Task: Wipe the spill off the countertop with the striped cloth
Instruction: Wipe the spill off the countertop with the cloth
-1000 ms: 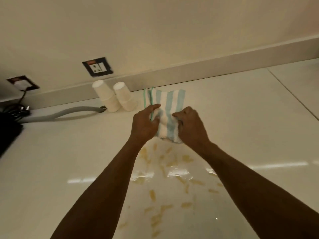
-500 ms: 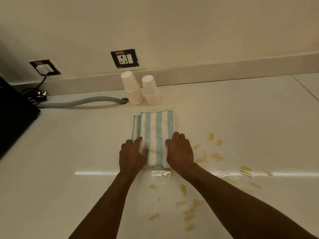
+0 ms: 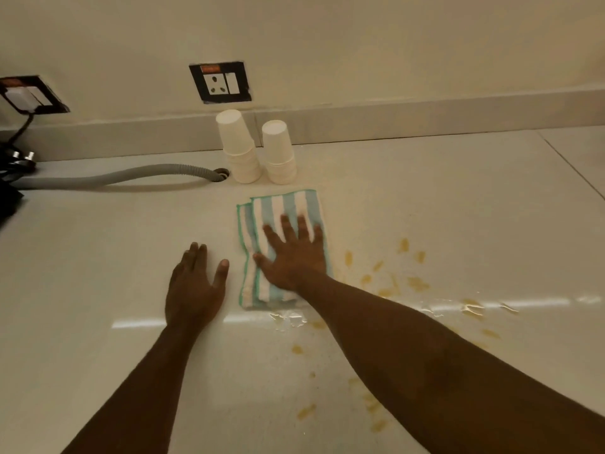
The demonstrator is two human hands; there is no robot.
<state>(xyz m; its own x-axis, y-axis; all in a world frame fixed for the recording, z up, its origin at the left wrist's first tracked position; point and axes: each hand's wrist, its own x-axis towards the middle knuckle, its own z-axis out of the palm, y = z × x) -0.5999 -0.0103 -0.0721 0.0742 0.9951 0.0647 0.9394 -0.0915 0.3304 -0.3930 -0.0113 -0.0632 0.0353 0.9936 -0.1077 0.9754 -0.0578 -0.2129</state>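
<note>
The striped cloth (image 3: 278, 211), folded, with blue and white stripes and a green edge, lies flat on the pale countertop (image 3: 98, 257). My right hand (image 3: 294, 253) presses flat on it with fingers spread. My left hand (image 3: 194, 286) rests flat on the bare countertop just left of the cloth, apart from it. The spill (image 3: 393, 283) is a scatter of yellowish drops and wet patches to the right of the cloth and in front of it, partly hidden by my right forearm.
Two stacks of upside-down white paper cups (image 3: 255, 149) stand behind the cloth by the wall. A grey corrugated hose (image 3: 124, 175) runs left from a hole in the counter. Wall sockets (image 3: 221, 81) sit above. A black object (image 3: 8, 194) is at the left edge.
The cloth went from held up in both hands to lying flat on the counter. My left hand has come off it to the left; my right hand now lies spread on top.
</note>
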